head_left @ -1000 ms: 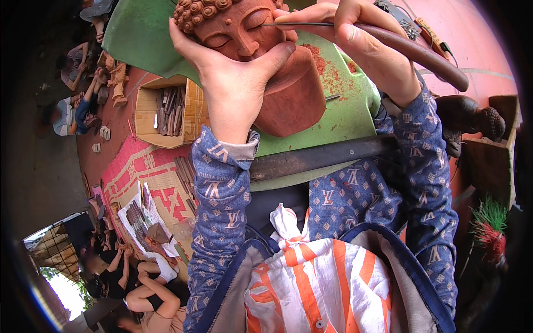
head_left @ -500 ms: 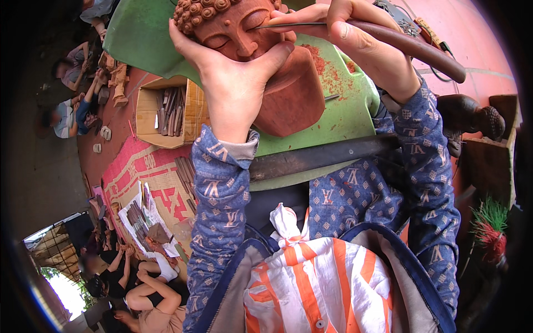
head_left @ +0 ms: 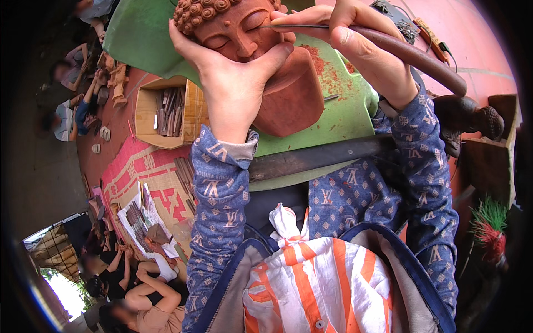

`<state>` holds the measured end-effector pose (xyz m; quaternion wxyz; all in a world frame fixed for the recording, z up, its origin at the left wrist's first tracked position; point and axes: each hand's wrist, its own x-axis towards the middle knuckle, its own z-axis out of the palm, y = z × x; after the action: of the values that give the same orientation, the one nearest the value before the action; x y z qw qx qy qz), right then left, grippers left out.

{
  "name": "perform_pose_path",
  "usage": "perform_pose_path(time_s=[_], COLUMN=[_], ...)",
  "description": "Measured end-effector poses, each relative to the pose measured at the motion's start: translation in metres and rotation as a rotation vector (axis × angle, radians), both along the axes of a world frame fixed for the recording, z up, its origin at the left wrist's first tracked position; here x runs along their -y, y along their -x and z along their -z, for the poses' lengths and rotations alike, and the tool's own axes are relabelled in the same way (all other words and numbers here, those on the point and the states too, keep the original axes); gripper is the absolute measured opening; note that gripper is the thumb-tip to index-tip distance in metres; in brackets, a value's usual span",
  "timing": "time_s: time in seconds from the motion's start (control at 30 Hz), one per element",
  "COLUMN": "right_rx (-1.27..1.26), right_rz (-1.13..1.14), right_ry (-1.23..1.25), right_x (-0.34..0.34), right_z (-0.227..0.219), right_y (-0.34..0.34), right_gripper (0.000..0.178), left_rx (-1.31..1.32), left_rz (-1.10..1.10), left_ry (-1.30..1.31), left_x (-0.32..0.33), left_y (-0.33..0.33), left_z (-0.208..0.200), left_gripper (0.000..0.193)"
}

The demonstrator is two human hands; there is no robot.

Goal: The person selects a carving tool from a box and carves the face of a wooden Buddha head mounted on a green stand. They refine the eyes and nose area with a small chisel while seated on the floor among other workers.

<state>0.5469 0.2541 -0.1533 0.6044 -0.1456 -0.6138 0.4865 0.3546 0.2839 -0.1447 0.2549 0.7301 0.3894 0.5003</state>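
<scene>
A reddish-brown carved wooden Buddha head lies tilted on a green sheet, its curled hair toward the top edge. My left hand is wrapped round its cheek and chin, with the thumb along the jaw. In my right hand is a carving chisel with a long brown handle. Its thin dark blade reaches the carved eye on the right, and my right fingertips rest close to that blade. Reddish wood shavings are scattered on the sheet beside the head.
A cardboard box of several chisels stands to the left, with more tools on paper over a patterned mat. A dark bar crosses before me. At the right are a dark carved figure and power strip. People sit far left.
The chisel's handle end has dipped slightly, and my right wrist has shifted a little with it. My left hand and the carved head look unmoved.
</scene>
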Motion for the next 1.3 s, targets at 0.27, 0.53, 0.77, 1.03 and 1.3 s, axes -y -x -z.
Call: perform_pose_path(time_s=[0.27,0.53,0.77,1.03,1.3], right_rx=[0.043,-0.164,-0.116,0.046,0.026], right_rz=[0.023,-0.108,-0.041,0.045,0.007], right_ry=[0.038,0.033,0.052,-0.040,-0.017], right_x=[0.003,-0.008,0.005,0.004,-0.002], right_z=[0.000,0.020,0.002,-0.001,0.007], right_y=[0.005,0.004,0.005,0.005,0.003], right_gripper=[0.023,0.023,0.024,0.023,0.023], left_rx=[0.008,-0.009,-0.014,0.008,-0.065], left_rz=[-0.017,-0.002,0.007,-0.001,-0.059], left_ry=[0.029,-0.016,-0.028,0.013,-0.016], left_x=[0.004,0.003,0.001,0.003,0.002], left_y=[0.000,0.000,0.001,-0.002,-0.001], left_z=[0.000,-0.002,0.001,-0.003,-0.001], left_gripper=[0.116,0.114,0.114,0.113,0.111])
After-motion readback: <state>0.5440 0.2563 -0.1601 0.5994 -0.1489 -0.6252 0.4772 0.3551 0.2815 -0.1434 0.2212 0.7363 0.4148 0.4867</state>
